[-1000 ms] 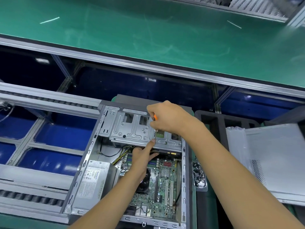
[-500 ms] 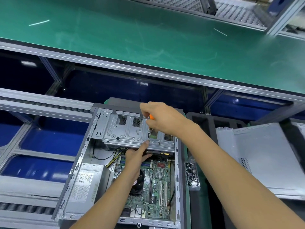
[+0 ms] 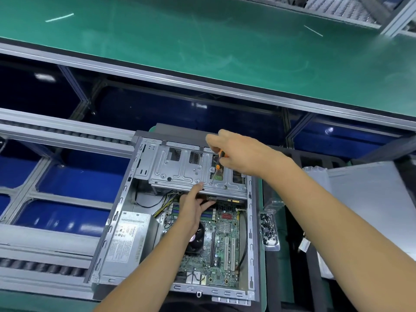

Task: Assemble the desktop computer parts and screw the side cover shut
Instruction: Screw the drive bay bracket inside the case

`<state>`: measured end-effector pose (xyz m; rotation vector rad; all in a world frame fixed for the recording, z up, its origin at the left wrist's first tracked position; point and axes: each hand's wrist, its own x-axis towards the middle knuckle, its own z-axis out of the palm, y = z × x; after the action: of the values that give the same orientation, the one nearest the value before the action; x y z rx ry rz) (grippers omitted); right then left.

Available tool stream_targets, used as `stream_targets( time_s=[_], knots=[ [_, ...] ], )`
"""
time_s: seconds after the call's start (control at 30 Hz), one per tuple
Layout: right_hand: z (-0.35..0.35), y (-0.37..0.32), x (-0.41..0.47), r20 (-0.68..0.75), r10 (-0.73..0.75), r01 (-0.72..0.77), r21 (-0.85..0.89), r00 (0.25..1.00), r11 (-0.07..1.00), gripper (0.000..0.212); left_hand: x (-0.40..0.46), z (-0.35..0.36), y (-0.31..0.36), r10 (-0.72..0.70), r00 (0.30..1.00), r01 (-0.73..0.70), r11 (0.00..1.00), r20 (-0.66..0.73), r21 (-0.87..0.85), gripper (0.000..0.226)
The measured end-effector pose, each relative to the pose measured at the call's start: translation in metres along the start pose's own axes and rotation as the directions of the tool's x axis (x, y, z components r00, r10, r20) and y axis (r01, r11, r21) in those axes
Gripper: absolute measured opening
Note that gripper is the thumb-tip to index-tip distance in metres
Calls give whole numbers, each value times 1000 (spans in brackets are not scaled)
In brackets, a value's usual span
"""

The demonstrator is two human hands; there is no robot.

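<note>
Roller rail (image 3: 56,131): far left, running beside the bench; carries nothing in view. Computer case (image 3: 117,221): lying on its side, open face up, presumably so the interior can be worked from above. Power supply (image 3: 128,239): near-left corner of the case, label upward. Left hand (image 3: 193,210): inside the case, index finger extended up against the lower edge of the drive cage, other fingers tucked under the cage where a drive sits; whether they curl round it cannot be told; judged to be holding drive and cage in line while a screw is driven. Drive cage (image 3: 180,174): silver bracket across the far end of the case. Motherboard (image 3: 222,242): flat in the case floor, fan partly hidden by the left forearm. Screwdriver (image 3: 217,165): orange handle, thin shaft angled down, tip on the cage near its lower edge. Right hand (image 3: 238,152): fingers wrapped round the screwdriver handle. Screw tray (image 3: 269,230): clear, just right of the case, within easy reach. Side cover (image 3: 371,212): well right, flat, not yet fitted.
</note>
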<state>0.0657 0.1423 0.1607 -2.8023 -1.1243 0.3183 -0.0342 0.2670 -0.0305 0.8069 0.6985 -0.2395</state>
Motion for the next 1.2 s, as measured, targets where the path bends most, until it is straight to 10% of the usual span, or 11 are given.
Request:
stream_targets(
  time_s=[0.27,0.7,0.87,1.07,1.2],
  knots=[
    [3,-5,-2,-79,-5,-2,-95,997,996,15,6,-4,-3,12,1000,-12,1000,-4,-2,114],
    [-4,-13,2,-35,-43,33,-242,998,970,5,7,1,-1,-3,999,6,997,-40,80,59],
    [-12,-17,7,58,-171,178,-157,984,971,40,11,0,-3,7,998,0,993,-66,118,48],
    [-9,-19,10,12,-158,152,-351,987,924,16,12,-1,-4,33,997,-25,993,-63,116,42],
    [-12,-23,11,70,-214,224,-185,974,957,24,14,-2,-5,41,998,-35,994,-56,106,39]
  ],
)
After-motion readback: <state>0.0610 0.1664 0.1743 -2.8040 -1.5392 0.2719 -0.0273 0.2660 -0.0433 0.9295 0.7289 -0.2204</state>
